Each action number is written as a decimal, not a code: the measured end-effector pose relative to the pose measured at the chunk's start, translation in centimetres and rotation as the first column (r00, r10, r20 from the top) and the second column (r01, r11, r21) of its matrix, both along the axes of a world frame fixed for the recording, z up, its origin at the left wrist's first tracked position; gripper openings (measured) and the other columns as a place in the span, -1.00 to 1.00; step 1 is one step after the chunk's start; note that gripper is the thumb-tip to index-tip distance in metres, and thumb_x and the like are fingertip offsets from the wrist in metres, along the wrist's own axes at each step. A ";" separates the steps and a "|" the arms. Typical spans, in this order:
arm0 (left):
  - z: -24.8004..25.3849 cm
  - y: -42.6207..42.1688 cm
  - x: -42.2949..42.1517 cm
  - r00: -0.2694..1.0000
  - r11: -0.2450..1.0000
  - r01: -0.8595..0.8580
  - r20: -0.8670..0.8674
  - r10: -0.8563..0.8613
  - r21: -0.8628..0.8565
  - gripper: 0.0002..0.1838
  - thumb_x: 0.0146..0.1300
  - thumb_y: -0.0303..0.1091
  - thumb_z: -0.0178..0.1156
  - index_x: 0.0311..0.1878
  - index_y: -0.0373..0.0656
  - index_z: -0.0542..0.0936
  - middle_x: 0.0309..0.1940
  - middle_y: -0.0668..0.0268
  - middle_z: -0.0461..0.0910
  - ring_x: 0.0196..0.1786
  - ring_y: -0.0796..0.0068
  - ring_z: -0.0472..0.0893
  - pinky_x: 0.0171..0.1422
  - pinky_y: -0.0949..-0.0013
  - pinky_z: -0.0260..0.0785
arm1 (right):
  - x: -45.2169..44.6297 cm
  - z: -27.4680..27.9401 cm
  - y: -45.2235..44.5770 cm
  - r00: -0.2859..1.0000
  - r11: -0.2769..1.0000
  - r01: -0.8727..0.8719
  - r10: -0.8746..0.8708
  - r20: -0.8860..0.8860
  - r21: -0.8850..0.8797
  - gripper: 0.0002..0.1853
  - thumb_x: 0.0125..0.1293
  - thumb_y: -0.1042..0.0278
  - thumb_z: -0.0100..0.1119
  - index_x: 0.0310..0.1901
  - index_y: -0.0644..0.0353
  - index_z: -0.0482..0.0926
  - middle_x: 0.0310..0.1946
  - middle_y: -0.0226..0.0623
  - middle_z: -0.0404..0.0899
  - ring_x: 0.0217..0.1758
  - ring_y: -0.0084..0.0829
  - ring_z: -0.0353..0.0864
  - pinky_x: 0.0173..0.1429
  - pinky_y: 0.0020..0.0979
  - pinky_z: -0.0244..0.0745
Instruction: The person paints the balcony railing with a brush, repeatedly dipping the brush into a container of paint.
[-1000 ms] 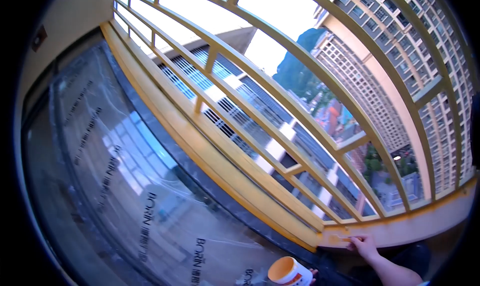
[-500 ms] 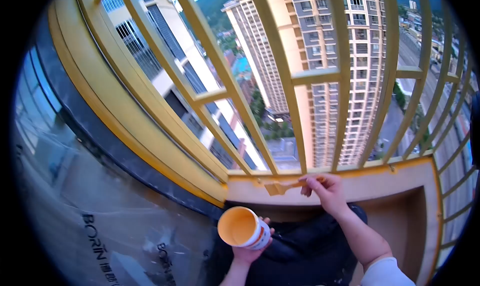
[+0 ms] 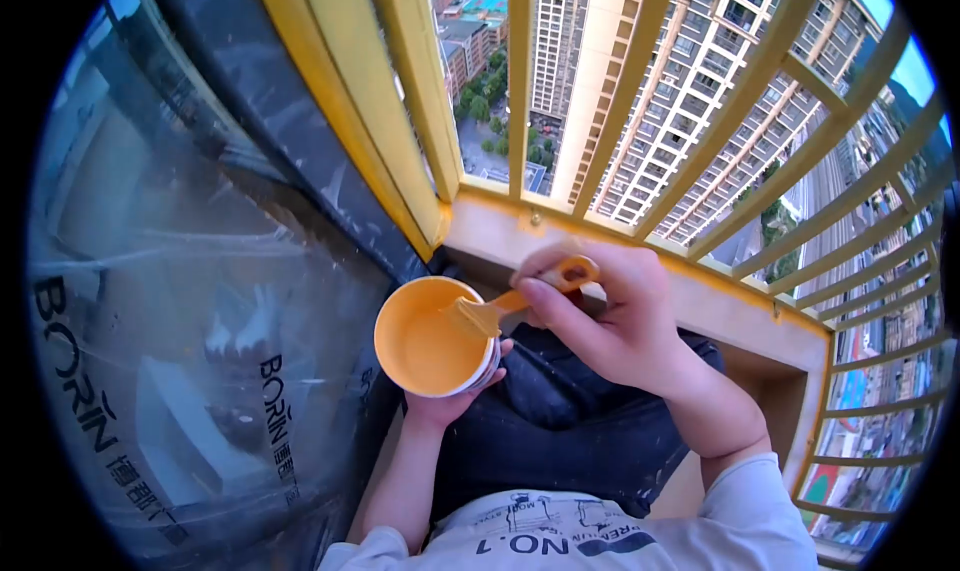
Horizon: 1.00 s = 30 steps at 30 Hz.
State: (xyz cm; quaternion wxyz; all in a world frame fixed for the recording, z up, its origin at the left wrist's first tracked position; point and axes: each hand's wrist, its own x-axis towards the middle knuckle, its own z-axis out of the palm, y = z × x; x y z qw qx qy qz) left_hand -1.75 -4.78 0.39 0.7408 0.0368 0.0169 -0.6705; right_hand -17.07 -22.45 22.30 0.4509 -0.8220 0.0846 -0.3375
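My left hand is wrapped round the underside and side of a white paint tub. Yellow-orange paint coats the tub's inside, and its mouth tilts up toward me. In my right hand is a paintbrush, pinched by its orange handle with the hole at the end showing. The bristles, covered in the same yellow paint, lie at the right rim and reach into the tub. My left fingers are partly hidden behind the tub.
Yellow railing bars rise from a pale ledge with yellow paint along its edge. High-rise buildings and a road lie far below, beyond the bars. At left, printed plastic sheeting covers a surface. My knees in dark trousers are under my hands.
My right hand has brought the paintbrush from the ledge by the railing down to the tub's mouth. The view has turned lower, showing my shirt, and the tub appears nearer.
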 end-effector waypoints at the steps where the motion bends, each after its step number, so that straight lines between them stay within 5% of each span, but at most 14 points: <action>1: 0.1 0.0 0.0 0.995 0.999 -0.029 0.097 0.031 -0.020 -0.16 0.49 0.43 -0.08 0.68 0.20 0.19 0.66 0.11 0.18 0.58 -0.20 0.32 0.49 -0.36 0.35 | 1.0 0.4 0.3 0.996 0.993 0.038 -0.047 -0.071 -0.114 -0.94 0.39 0.50 0.35 -0.16 0.25 0.69 -0.41 -0.32 0.70 -0.43 -0.51 0.69 -0.32 -0.47 0.53; 2: 0.4 -0.1 -0.1 0.979 0.998 -0.052 0.193 0.059 -0.040 -0.19 0.51 0.42 -0.09 0.67 0.23 0.19 0.65 0.14 0.20 0.59 -0.13 0.33 0.50 -0.35 0.34 | 2.1 0.2 0.4 0.996 0.994 0.030 -0.038 -0.081 -0.106 -0.94 0.39 0.50 0.35 -0.16 0.25 0.69 -0.41 -0.32 0.70 -0.43 -0.51 0.69 -0.32 -0.47 0.53; 3: 0.8 -0.4 -0.3 0.996 0.992 -0.065 0.051 0.071 -0.109 -0.20 0.58 0.29 -0.13 0.69 0.00 0.14 0.58 -0.01 0.28 0.57 -0.25 0.33 0.51 -0.31 0.36 | 3.2 -0.3 0.3 0.996 0.966 0.023 -0.044 -0.080 -0.257 -0.93 0.36 0.47 0.35 -0.18 0.24 0.67 -0.46 -0.30 0.65 -0.42 -0.40 0.66 -0.32 -0.38 0.52; 4: 0.6 -0.3 -0.4 0.996 0.992 -0.071 0.043 0.076 -0.105 -0.20 0.58 0.29 -0.13 0.69 0.00 0.14 0.58 -0.01 0.28 0.57 -0.25 0.33 0.51 -0.31 0.36 | 4.3 -0.8 0.3 0.996 0.914 0.016 -0.050 -0.074 -0.405 -0.92 0.33 0.45 0.36 -0.20 0.23 0.66 -0.50 -0.28 0.60 -0.42 -0.30 0.62 -0.32 -0.29 0.50; 6: 0.4 -0.1 -0.6 0.914 0.974 -0.207 0.373 0.158 0.094 -0.25 0.62 0.24 -0.18 0.70 0.04 0.10 0.62 0.07 0.22 0.61 -0.15 0.29 0.51 -0.33 0.36 | 5.7 -2.1 0.4 0.990 0.921 -0.007 -0.048 -0.131 -0.388 -0.90 0.29 0.42 0.33 -0.27 0.22 0.62 -0.55 -0.23 0.55 -0.35 -0.15 0.57 -0.27 -0.16 0.50; 8: 0.4 -0.5 -0.1 0.931 0.989 -0.150 0.337 0.143 -0.004 -0.29 0.66 0.18 -0.23 0.71 0.07 0.06 0.65 0.15 0.17 0.66 -0.01 0.24 0.58 -0.30 0.28 | 6.5 -3.0 0.8 0.963 0.907 -0.059 -0.058 -0.262 -0.417 -0.90 0.28 0.42 0.32 -0.30 0.22 0.59 -0.52 -0.21 0.59 -0.31 -0.18 0.61 -0.24 -0.17 0.52; 10: 0.1 -0.6 0.0 0.962 0.982 -0.128 0.258 0.090 0.138 -0.23 0.54 0.39 -0.15 0.67 0.27 0.16 0.61 0.23 0.27 0.55 -0.07 0.39 0.47 -0.31 0.36 | 6.7 -3.5 0.6 0.967 0.906 -0.072 -0.038 -0.250 -0.417 -0.89 0.27 0.43 0.31 -0.33 0.23 0.57 -0.52 -0.20 0.59 -0.30 -0.17 0.62 -0.23 -0.17 0.53; 14: 0.2 -0.6 0.1 0.968 0.979 -0.135 0.230 0.098 0.150 -0.23 0.53 0.41 -0.14 0.66 0.26 0.18 0.59 0.22 0.30 0.52 -0.09 0.42 0.45 -0.33 0.38 | 6.5 -3.5 0.4 0.955 0.912 -0.091 -0.034 -0.295 -0.399 -0.91 0.27 0.43 0.31 -0.29 0.23 0.61 -0.50 -0.19 0.60 -0.30 -0.16 0.63 -0.23 -0.17 0.53; 16: 0.0 -0.5 0.1 0.987 0.994 -0.105 0.127 0.101 0.023 -0.27 0.63 0.24 -0.24 0.71 0.10 0.09 0.67 0.19 0.15 0.68 0.04 0.21 0.61 -0.28 0.23 | 6.1 -3.4 0.3 0.963 0.923 -0.067 -0.041 -0.268 -0.380 -0.92 0.28 0.43 0.31 -0.27 0.23 0.63 -0.48 -0.19 0.61 -0.31 -0.15 0.63 -0.23 -0.17 0.54; 21: -0.2 -0.2 -0.3 0.950 0.989 -0.126 0.295 0.097 0.079 -0.19 0.55 0.33 -0.13 0.68 0.09 0.16 0.60 0.11 0.29 0.59 -0.16 0.32 0.44 -0.42 0.37 | 3.9 -2.8 -0.4 0.997 0.993 -0.051 0.045 -0.066 -0.106 -0.88 0.35 0.39 0.30 -0.27 0.25 0.61 -0.45 -0.10 0.64 -0.33 -0.05 0.70 -0.27 -0.15 0.56; 23: -0.1 0.0 -0.4 0.942 0.995 -0.085 0.331 0.061 0.058 -0.16 0.51 0.37 -0.09 0.67 0.07 0.19 0.57 0.09 0.34 0.57 -0.20 0.34 0.45 -0.41 0.37 | 1.8 -2.8 -0.8 0.998 0.996 -0.062 0.063 -0.019 0.061 -0.92 0.43 0.43 0.32 -0.15 0.23 0.68 -0.38 -0.22 0.68 -0.37 -0.33 0.72 -0.24 -0.34 0.57; 25: 0.0 -0.1 -0.2 0.996 0.998 0.017 -0.086 -0.011 0.067 -0.11 0.45 0.42 -0.03 0.65 0.04 0.24 0.53 0.08 0.39 0.56 -0.31 0.32 0.47 -0.41 0.34 | -0.2 -3.9 -1.0 0.992 0.955 -0.058 0.022 0.125 0.290 -0.94 0.44 0.47 0.34 -0.15 0.25 0.68 -0.32 -0.27 0.73 -0.30 -0.45 0.76 -0.17 -0.40 0.63; 26: -0.4 0.2 -0.1 0.973 0.997 0.049 -0.228 -0.033 0.065 -0.07 0.42 0.48 -0.01 0.70 0.18 0.17 0.71 0.22 0.09 0.61 -0.39 0.20 0.51 -0.40 0.30 | -1.4 -4.6 -1.0 0.977 0.896 -0.079 -0.018 0.214 0.436 -0.94 0.44 0.49 0.35 -0.12 0.24 0.69 -0.28 -0.30 0.75 -0.25 -0.52 0.78 -0.12 -0.45 0.65; 30: 0.5 -0.6 -0.6 0.978 0.999 0.038 -0.204 -0.036 0.002 -0.06 0.43 0.46 0.00 0.71 0.15 0.14 0.73 0.29 0.07 0.64 -0.33 0.17 0.55 -0.39 0.24 | -6.3 -5.2 -4.1 0.963 0.916 0.131 -0.208 0.169 0.379 -0.84 0.44 0.51 0.36 0.01 0.27 0.75 -0.21 -0.30 0.79 -0.15 -0.54 0.78 -0.05 -0.46 0.67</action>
